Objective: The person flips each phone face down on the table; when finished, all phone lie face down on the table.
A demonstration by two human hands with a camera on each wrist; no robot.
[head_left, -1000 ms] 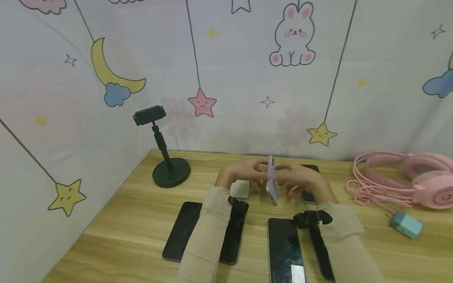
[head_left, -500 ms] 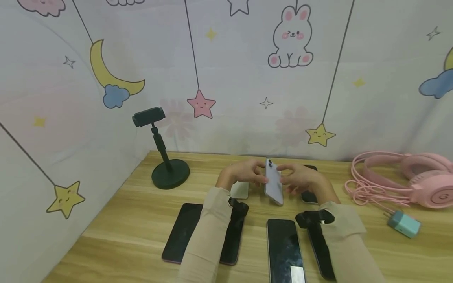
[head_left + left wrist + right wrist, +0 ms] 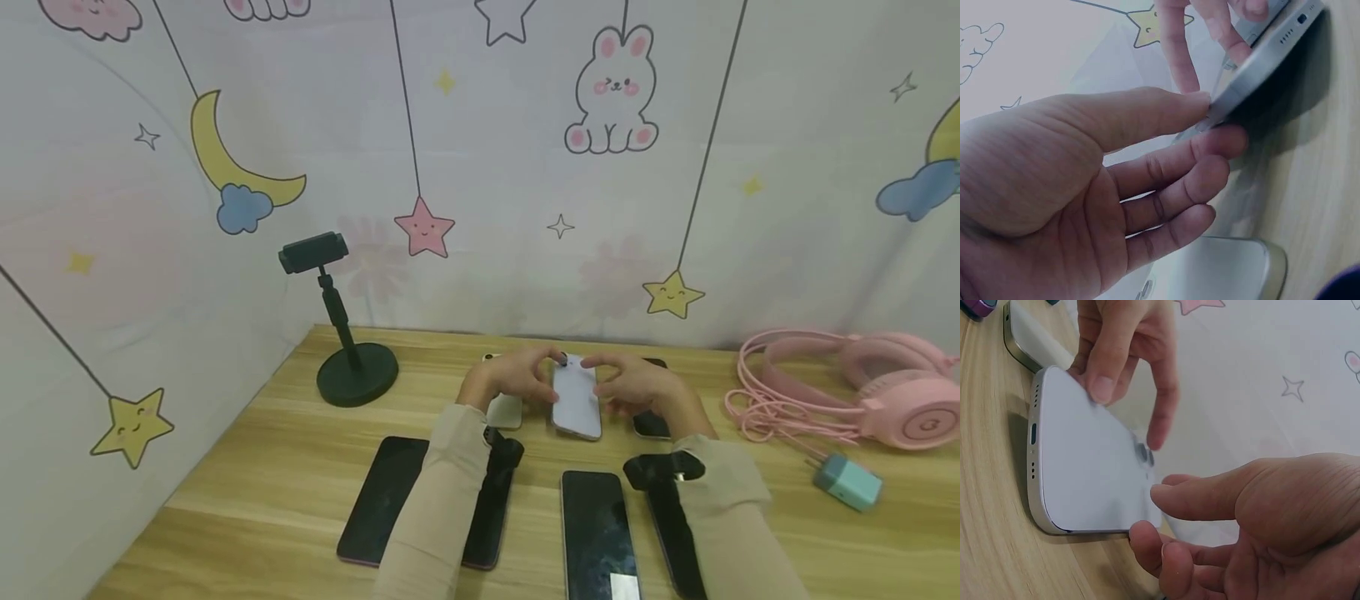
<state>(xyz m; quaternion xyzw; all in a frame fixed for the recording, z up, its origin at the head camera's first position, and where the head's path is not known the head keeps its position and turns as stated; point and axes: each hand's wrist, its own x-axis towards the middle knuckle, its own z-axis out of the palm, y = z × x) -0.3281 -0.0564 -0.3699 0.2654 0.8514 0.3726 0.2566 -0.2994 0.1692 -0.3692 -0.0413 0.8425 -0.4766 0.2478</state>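
A pale lavender phone (image 3: pixel 576 398) lies between the two hands, its back with the camera lenses facing up and its lower end a little off the wood in the right wrist view. The left hand (image 3: pixel 513 375) pinches its left edge; in the left wrist view that thumb rests on the phone's side (image 3: pixel 1260 69), with the index finger below. At the opposite edge, the right hand (image 3: pixel 637 385) has its thumb on the back and its fingertips at the side, gripping the phone (image 3: pixel 1091 456). A cream phone (image 3: pixel 505 412) is partly hidden behind the left hand.
Dark phones lie nearer the body: one at left (image 3: pixel 382 500), one under the left sleeve, one at centre (image 3: pixel 596 525), one under the right sleeve. Another (image 3: pixel 651 425) sits behind the right hand. A black stand (image 3: pixel 357 375), pink headphones (image 3: pixel 911 408) and a teal adapter (image 3: pixel 847 482) flank them.
The lavender phone has turned from nearly edge-on to back side up and come down towards the table. Both hands have stayed at its edges, and more of the cream phone shows.
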